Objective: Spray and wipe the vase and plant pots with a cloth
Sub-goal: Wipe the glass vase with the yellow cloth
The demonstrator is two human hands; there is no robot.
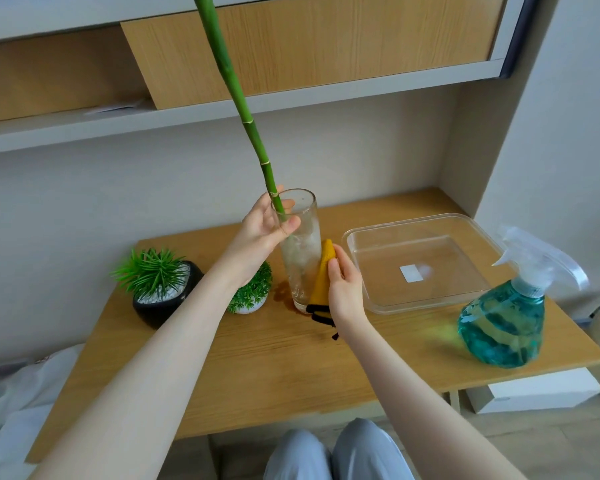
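Wiping the vase (300, 258) is the step in hand: it stands on the counter (291, 358), the left hand (262, 230) curled round its rim beside the stalk (243, 112), the right hand (343, 289) pressing the cloth (321, 275) to its side. Next, probably the pots (167, 296), needing the sprayer (506, 317), which stands well apart.

There is one camera, worn on the person's head; it looks forward and down at the wooden table (291, 358) from close by. Both bare arms reach out from the bottom edge; the shelves (84, 133) on the wall fill the top.
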